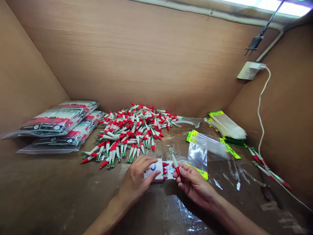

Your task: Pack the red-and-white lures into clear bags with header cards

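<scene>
A: Where's the right hand [195, 187]?
B: Near the middle of the worktop [97, 209], a little to the right. Its thumb and fingers are closed on the red end of one fishing lure [174, 161], whose hooked end points up and away.

A: And the left hand [139, 173]?
B: Just left of it, thumb and forefinger parted in a loose C over a white holder [158, 164]. I can't tell whether it grips it.

A: Anything in that holder?
B: Several red tips [165, 170] stick out of its right side, toward the held lure. There's blue marking on top.

A: What lies beyond?
B: A big heap of red and white lures [132, 130], at the far middle, spreading a little left. Left of that are stacked filled packs [57, 122].

A: And to the right?
B: A clear bag [197, 155] with a yellow and green strip lies just beyond the right hand. More bags [212, 143] lie beside it, with a thicker stack [228, 125] farther off. At the far right, a few loose lures [271, 173] lie by a white cord [260, 120].
</scene>
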The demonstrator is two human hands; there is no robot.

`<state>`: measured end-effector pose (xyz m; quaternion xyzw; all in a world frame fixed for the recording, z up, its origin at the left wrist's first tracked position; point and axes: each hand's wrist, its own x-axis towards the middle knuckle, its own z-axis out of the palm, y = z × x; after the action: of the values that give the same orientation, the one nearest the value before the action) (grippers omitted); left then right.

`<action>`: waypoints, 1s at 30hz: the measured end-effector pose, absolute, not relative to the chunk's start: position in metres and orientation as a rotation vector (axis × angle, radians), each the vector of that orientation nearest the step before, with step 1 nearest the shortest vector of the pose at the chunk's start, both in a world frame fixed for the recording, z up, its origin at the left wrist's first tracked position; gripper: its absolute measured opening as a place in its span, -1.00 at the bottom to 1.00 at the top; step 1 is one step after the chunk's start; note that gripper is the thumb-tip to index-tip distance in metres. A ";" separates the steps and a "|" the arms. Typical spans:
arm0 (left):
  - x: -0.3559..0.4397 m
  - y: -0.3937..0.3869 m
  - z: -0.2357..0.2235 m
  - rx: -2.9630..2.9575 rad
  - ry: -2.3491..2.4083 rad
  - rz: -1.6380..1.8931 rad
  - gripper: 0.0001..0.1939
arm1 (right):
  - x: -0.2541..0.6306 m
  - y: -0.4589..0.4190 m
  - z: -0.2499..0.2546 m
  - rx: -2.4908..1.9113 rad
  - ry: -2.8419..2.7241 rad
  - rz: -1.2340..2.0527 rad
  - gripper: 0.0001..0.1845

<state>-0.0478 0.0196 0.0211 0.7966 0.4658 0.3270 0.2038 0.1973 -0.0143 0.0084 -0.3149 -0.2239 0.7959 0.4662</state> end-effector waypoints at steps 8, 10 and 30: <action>-0.013 0.013 0.020 1.201 1.026 0.991 -0.63 | 0.177 -0.029 -0.013 -0.937 -0.843 1.752 -0.64; -0.011 0.012 0.016 1.110 0.997 0.995 -0.61 | 0.175 -0.032 -0.013 -1.000 -0.911 1.673 -0.64; -0.005 0.004 0.022 1.089 1.038 1.148 -0.71 | 0.173 -0.032 -0.007 -0.825 -0.638 1.884 -0.71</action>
<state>-0.0054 0.0044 0.0223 0.4668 0.4448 0.4921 0.5849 0.1734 -0.0318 -0.0072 -0.3374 -0.2607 0.7703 0.4742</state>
